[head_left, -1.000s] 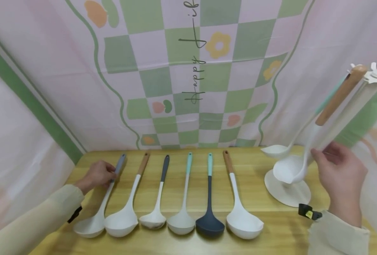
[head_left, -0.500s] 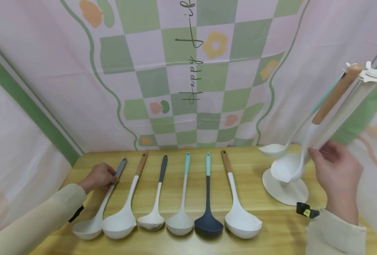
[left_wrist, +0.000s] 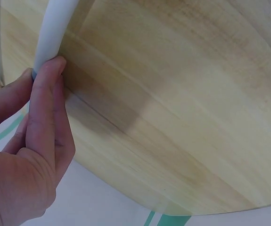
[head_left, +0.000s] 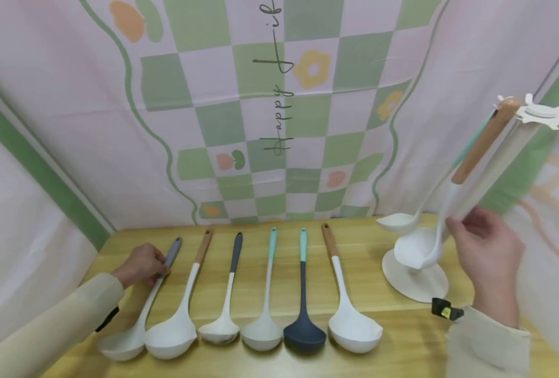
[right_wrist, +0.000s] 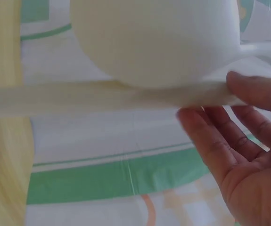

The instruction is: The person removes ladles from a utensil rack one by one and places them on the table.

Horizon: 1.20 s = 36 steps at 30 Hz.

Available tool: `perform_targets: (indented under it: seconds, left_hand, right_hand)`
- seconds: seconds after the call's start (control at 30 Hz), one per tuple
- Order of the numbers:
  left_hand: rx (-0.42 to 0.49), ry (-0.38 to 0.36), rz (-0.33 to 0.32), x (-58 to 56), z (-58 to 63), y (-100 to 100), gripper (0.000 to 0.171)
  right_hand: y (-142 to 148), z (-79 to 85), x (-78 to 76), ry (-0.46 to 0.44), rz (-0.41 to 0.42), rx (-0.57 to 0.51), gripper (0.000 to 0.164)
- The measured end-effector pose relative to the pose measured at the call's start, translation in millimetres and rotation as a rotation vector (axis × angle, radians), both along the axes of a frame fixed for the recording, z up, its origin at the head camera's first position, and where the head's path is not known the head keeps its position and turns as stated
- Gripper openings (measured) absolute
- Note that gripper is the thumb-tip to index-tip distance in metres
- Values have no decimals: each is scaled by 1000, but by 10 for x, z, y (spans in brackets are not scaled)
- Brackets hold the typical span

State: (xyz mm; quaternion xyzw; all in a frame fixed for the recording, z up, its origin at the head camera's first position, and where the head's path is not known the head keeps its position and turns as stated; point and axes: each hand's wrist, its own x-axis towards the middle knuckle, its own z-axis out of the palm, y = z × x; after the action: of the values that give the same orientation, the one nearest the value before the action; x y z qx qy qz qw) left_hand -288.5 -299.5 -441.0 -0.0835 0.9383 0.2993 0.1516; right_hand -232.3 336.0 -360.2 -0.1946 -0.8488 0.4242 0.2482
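Note:
At the left end of a row of ladles, my left hand (head_left: 142, 265) pinches a ladle with a grey-blue handle and pale bowl (head_left: 123, 344), near where handle meets shaft. The left wrist view shows thumb and fingers on that ladle's shaft (left_wrist: 55, 30). On the right, my right hand (head_left: 489, 257) holds the post (right_wrist: 78, 99) of a cream utensil stand, thumb on one side and fingers on the other. From the stand's hooked top (head_left: 544, 111) hang a white ladle with a brown handle (head_left: 484, 142) and a pale ladle with a turquoise handle (head_left: 397, 222).
Between my hands lie several more ladles side by side, among them a white one with a brown handle (head_left: 171, 336), a dark blue one (head_left: 304, 336) and a larger white one (head_left: 355, 331). Patterned cloth (head_left: 260, 115) hangs behind the wooden table (head_left: 355, 294).
The grey-blue-handled ladle has slid slightly toward me and nearer its neighbour under my left hand. The whole head view has shifted a little. My right hand stays on the post.

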Motion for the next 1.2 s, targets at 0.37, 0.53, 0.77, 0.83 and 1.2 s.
perform_targets:
  seconds: [0.37,0.53,0.77,0.83,1.2]
  left_hand:
    - [17,5,19,153,21,-147,16]
    - [11,-1,23,129,10,-130,16]
    - [12,-1,17,101,22,-82,18]
    - [15,1,19,93,26,-65,18]
    - [12,3,2,69,61,37,12]
  right_hand:
    - [-135,-101,-85,43,-8,25,48]
    - [-152,-100,-74,114,-34,62,41]
    - [-153,-71,-48,126,-42,95,37]
    - [-165,-52,-35,112,-35,90,37]
    - [-158,-24,11,136,1,190,32]
